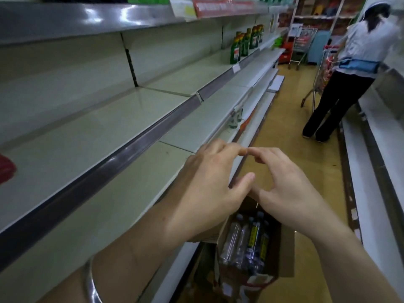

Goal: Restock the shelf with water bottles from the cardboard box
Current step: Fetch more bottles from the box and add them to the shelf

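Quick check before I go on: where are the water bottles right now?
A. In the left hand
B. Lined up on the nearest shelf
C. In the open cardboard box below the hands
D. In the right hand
C: the water bottles lie in the open cardboard box, while the left hand and right hand hold nothing.

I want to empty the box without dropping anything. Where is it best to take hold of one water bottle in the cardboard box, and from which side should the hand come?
Grip a water bottle at its neck, just under the cap, coming from above through the open top of the cardboard box. The bottles stand packed close together, caps up, so probably only their tops are free; the box walls block their sides. The right hand hovers nearest.
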Motion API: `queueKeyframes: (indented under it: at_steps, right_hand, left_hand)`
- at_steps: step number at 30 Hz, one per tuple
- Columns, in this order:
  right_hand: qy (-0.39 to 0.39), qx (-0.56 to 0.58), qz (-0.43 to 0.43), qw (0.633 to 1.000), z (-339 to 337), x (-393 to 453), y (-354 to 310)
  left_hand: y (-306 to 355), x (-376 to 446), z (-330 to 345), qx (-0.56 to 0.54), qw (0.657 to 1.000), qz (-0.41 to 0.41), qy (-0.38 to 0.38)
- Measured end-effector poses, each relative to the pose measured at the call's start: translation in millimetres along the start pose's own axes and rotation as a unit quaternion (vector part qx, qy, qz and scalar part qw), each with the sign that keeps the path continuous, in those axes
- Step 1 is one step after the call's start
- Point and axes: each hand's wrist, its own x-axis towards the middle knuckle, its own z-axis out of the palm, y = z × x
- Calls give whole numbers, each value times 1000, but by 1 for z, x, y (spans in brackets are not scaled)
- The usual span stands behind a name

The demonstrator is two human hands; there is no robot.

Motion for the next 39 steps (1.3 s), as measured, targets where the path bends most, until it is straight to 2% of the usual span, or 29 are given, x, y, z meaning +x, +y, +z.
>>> queueKeyframes:
  at_steps: [13, 20, 31, 39]
  right_hand:
    - [-47, 6, 52, 998, 4, 25, 81]
    - [-74, 2, 108, 991, 17, 22, 129]
    - [-121, 29, 189, 974, 57, 22, 196]
    - [-159, 46, 259, 952, 91, 17, 238]
  left_hand:
    - [-13, 58, 81, -26, 997, -30, -72]
    - [-23, 71, 121, -24, 988, -44, -144]
    - [-63, 78, 201, -52, 953, -124, -272]
    - [-92, 76, 246, -54, 930, -167, -323]
